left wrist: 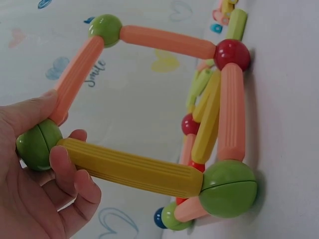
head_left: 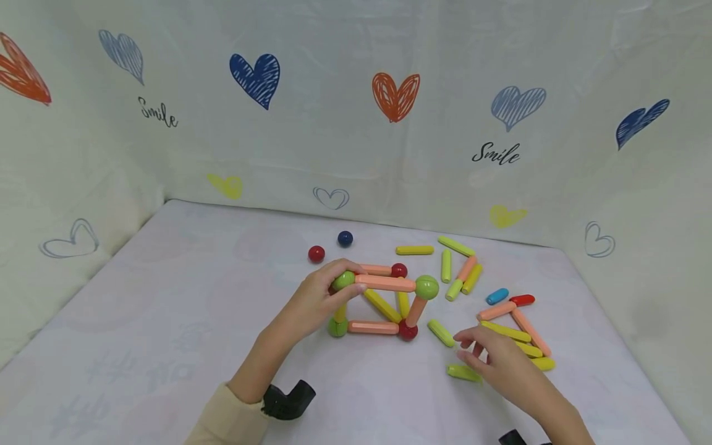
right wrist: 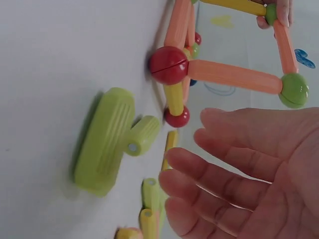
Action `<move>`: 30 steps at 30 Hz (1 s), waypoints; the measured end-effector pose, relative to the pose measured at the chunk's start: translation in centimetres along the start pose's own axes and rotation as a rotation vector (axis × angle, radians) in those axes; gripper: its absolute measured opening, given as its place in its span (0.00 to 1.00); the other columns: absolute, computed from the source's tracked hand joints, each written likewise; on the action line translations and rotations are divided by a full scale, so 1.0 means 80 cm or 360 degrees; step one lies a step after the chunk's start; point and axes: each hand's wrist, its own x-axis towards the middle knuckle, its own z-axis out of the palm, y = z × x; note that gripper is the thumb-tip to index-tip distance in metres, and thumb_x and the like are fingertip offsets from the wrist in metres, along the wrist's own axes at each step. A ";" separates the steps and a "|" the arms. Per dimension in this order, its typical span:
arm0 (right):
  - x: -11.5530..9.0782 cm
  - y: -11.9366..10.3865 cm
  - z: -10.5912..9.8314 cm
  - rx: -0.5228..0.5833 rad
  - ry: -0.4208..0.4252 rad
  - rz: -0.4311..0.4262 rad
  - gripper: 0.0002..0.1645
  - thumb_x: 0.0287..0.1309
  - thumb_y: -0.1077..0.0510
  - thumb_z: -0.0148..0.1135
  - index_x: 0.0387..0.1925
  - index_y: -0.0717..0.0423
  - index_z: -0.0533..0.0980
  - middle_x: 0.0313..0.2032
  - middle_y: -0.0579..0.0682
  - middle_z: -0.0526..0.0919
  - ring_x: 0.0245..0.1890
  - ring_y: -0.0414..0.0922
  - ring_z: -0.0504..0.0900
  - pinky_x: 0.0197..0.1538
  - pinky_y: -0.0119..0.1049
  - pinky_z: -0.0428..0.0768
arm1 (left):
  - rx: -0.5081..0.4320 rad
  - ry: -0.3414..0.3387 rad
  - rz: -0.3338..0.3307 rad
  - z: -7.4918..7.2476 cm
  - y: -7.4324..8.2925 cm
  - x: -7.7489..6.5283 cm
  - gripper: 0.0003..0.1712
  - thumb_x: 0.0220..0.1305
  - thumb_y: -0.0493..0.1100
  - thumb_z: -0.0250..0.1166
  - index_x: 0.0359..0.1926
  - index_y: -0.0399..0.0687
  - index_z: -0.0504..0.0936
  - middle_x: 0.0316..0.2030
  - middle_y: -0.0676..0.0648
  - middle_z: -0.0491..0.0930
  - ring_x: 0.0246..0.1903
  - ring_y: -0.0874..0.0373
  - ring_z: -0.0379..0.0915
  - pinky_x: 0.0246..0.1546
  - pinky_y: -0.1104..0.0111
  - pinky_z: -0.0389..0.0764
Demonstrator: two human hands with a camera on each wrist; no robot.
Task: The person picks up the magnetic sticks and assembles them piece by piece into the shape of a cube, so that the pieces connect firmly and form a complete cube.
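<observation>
My left hand grips a green ball at the upper corner of a structure of magnetic rods and balls. Its front square has salmon rods along top, bottom and right and a yellow rod on the left. Green balls form three corners, a red ball the lower right. More yellow and salmon rods lie behind it, partly hidden. My right hand hovers with loosely bent fingers, holding nothing, just right of a light-green rod and above another light-green rod.
A loose red ball and a dark blue ball lie behind the structure. Several light-green, yellow and salmon rods are scattered at the back right. Beside my right hand lie a blue rod, a red rod and more yellow rods.
</observation>
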 end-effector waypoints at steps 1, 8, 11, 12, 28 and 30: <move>-0.003 0.005 0.002 -0.0010 -0.0026 0.0011 0.18 0.51 0.54 0.67 0.45 0.50 0.78 0.31 0.40 0.77 0.28 0.38 0.70 0.28 0.26 0.71 | 0.0001 -0.0002 0.0001 0.000 0.000 0.000 0.16 0.62 0.48 0.62 0.51 0.54 0.74 0.37 0.50 0.71 0.32 0.58 0.68 0.28 0.73 0.72; -0.013 0.033 0.018 -0.0053 -0.0044 -0.0016 0.17 0.46 0.58 0.70 0.41 0.51 0.79 0.28 0.40 0.73 0.26 0.34 0.67 0.29 0.24 0.70 | 0.0018 -0.0004 0.0020 0.000 -0.001 0.000 0.16 0.62 0.47 0.62 0.51 0.54 0.74 0.36 0.50 0.71 0.32 0.58 0.67 0.29 0.73 0.72; -0.015 0.040 0.021 -0.0039 -0.0037 -0.0058 0.17 0.46 0.58 0.70 0.41 0.52 0.79 0.27 0.40 0.71 0.25 0.32 0.66 0.28 0.24 0.69 | 0.0017 0.0000 0.0031 -0.001 -0.001 -0.001 0.16 0.62 0.48 0.62 0.51 0.54 0.74 0.37 0.50 0.71 0.33 0.58 0.67 0.29 0.73 0.72; -0.016 0.042 0.022 -0.0036 -0.0033 -0.0090 0.17 0.46 0.58 0.70 0.41 0.52 0.79 0.27 0.40 0.71 0.25 0.31 0.66 0.28 0.24 0.69 | 0.0017 0.0000 0.0034 -0.001 -0.001 0.000 0.16 0.62 0.48 0.62 0.51 0.54 0.74 0.38 0.50 0.71 0.33 0.58 0.68 0.30 0.73 0.72; -0.011 0.050 0.032 0.0065 -0.0032 0.0009 0.15 0.45 0.57 0.71 0.37 0.53 0.79 0.24 0.42 0.69 0.24 0.34 0.65 0.27 0.24 0.67 | 0.0033 -0.0009 0.0037 -0.001 -0.002 0.000 0.16 0.62 0.49 0.61 0.50 0.55 0.75 0.31 0.51 0.68 0.31 0.58 0.65 0.28 0.72 0.69; -0.011 0.046 0.030 0.0082 -0.0030 -0.0060 0.15 0.45 0.56 0.70 0.37 0.54 0.79 0.24 0.42 0.69 0.25 0.32 0.65 0.27 0.24 0.68 | 0.0035 -0.0009 0.0042 -0.001 -0.002 -0.001 0.16 0.62 0.49 0.61 0.50 0.54 0.75 0.31 0.51 0.68 0.31 0.58 0.65 0.28 0.72 0.69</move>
